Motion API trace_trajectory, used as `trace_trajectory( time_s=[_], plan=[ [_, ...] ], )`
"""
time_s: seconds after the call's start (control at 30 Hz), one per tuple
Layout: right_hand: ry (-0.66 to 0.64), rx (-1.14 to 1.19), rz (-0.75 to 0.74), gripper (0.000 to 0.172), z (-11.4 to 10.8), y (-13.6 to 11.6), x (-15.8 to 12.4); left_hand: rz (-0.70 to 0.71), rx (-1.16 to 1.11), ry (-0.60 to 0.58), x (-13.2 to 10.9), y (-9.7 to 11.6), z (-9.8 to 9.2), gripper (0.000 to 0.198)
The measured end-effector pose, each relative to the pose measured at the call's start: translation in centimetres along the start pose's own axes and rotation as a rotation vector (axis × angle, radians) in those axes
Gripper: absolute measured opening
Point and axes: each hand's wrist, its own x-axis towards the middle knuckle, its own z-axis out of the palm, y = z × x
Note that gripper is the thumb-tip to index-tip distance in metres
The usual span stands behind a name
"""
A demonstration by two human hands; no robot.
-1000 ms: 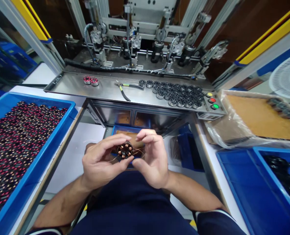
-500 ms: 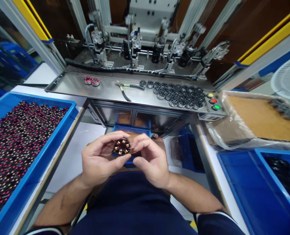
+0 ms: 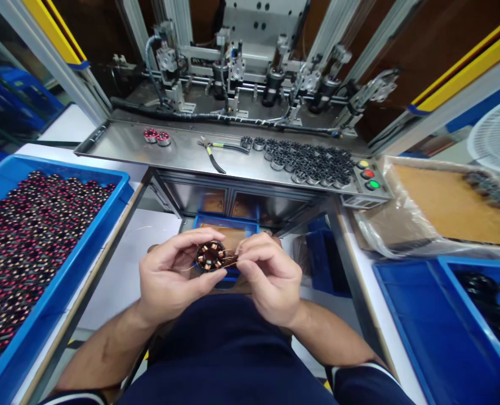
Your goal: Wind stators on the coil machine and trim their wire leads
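Observation:
A round black motor stator [image 3: 210,256] with copper windings is gripped at its rim between the thumb and fingers of my left hand [image 3: 176,267]. Thin copper wires [image 3: 230,259] run out of its right side. My right hand [image 3: 269,275] pinches their ends between thumb and forefinger, a little apart from the stator. Another loose wire sticks out on the stator's left, near my left palm. Both hands are above my lap, in front of the metal shelf [image 3: 182,160].
On the shelf lie two red-wound stators [image 3: 157,136], cutting pliers [image 3: 216,152] and many bare black cores [image 3: 304,160]. A blue bin [image 3: 125,185] of wound stators stands left. At right are a button box [image 3: 370,183], a plastic-lined carton [image 3: 436,197] and blue bins [image 3: 419,315]. Machine fixtures [image 3: 233,73] stand behind.
My right hand has moved slightly right, away from the stator, and the wires now stretch between them. My left hand keeps its hold on the stator, which has turned slightly.

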Motion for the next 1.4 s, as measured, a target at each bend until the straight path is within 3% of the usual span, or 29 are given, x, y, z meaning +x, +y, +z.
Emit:
trace_trajectory(
  time_s=[0.07, 0.23, 0.4, 0.53, 0.7, 0.8, 0.97, 1.17, 1.27, 1.4],
  plan=[
    [0.032, -0.015, 0.006, 0.008, 0.0, -0.1, 0.0, 0.019, 0.022, 0.0, 0.0, 0.0, 0.1, 0.046],
    [-0.033, 0.036, 0.045, 0.008, 0.1, -0.3, 0.1, 0.068, 0.073, -0.016, 0.0, 0.1, 0.3, 0.045],
    [0.038, 0.031, 0.024, 0.009, 0.0, -0.6, -0.1, 0.092, 0.088, -0.01, -0.3, 0.1, 0.5, 0.049],
    [-0.044, 0.028, -0.056, 0.009, -0.6, -0.5, 0.0, 0.044, 0.024, -0.039, -0.1, 0.4, 0.5, 0.049],
    [-0.152, -0.088, -0.22, 0.028, -1.6, -0.5, 1.0, -0.109, -0.142, -0.106, 0.3, 1.0, 0.3, 0.042],
    [-0.168, -0.126, -0.299, 0.025, -1.5, -0.7, 1.4, -0.131, -0.177, -0.139, 0.4, 1.2, 0.3, 0.042],
    [-0.041, -0.137, -0.307, 0.024, -0.6, -1.0, 0.9, -0.012, -0.064, -0.072, 0.2, 0.9, 0.5, 0.048],
    [0.014, -0.141, -0.449, 0.024, 0.2, -0.9, 0.6, 0.117, 0.052, 0.005, 0.0, 0.5, 0.9, 0.05],
    [-0.032, -0.149, -0.475, 0.025, -0.3, -0.8, 0.8, 0.048, -0.003, -0.022, 0.2, 0.7, 0.9, 0.049],
    [-0.13, -0.149, -0.423, 0.031, -1.8, -0.7, 2.0, -0.178, -0.193, -0.111, 0.5, 1.1, 0.7, 0.044]
  ],
)
